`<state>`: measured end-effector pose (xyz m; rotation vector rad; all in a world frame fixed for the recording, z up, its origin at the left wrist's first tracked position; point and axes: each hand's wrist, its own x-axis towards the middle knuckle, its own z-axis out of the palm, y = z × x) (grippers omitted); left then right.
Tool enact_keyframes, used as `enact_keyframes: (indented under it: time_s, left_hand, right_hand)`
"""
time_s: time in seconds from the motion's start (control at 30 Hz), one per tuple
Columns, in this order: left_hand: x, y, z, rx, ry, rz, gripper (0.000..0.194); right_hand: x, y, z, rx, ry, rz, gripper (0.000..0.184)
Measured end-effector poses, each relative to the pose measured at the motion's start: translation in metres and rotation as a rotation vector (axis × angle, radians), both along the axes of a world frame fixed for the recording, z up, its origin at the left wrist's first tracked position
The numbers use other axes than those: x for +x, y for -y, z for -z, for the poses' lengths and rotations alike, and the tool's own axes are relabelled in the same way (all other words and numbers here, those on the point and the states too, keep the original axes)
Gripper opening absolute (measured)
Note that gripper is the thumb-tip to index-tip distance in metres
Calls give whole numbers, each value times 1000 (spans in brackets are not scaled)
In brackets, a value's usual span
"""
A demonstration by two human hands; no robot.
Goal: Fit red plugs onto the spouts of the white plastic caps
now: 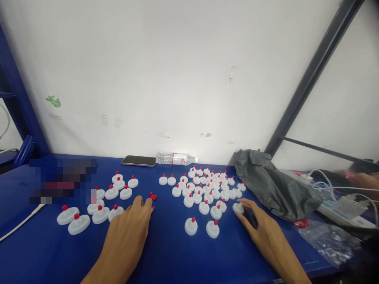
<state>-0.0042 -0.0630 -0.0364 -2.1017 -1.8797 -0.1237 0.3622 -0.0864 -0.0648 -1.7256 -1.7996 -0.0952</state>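
Observation:
My left hand is palm down with its fingers bent toward the table, and a bit of red, like a small red cap, shows at the fingertips. Just beyond them lies a little heap of small red caps. Between the thumb and fingers of my right hand is a round white lid with no red tip visible on it. Many white lids with red-tipped nozzles stand upright between my hands, most of them crowded toward the back. Several more such lids stand left of my left hand, one partly hidden by it.
Against the wall lie a phone and a clear water bottle on its side. A dark grey plastic bag and a clear bag are on the right. A white cable crosses the blue table at left. Another person's hand appears far right.

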Motion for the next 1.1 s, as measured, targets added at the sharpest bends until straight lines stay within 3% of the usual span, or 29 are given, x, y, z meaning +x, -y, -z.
enact_keyframes:
  time_s: [0.63,0.8,0.97,1.1]
  left_hand:
    - [1,3,-11,-162,88,17,29]
    - [1,3,-8,-132,107,-1,30]
    - [7,7,-13,-56,288,28,25]
    - [11,11,-25,-44,607,132,18]
  right_hand:
    - [0,0,1,24,19,-15,35]
    - [-1,1,2,-1,6,13,40]
    - [-15,13,-17,92,-29,-13,34]
    - [-52,36,-36,224,-105,-101,27]
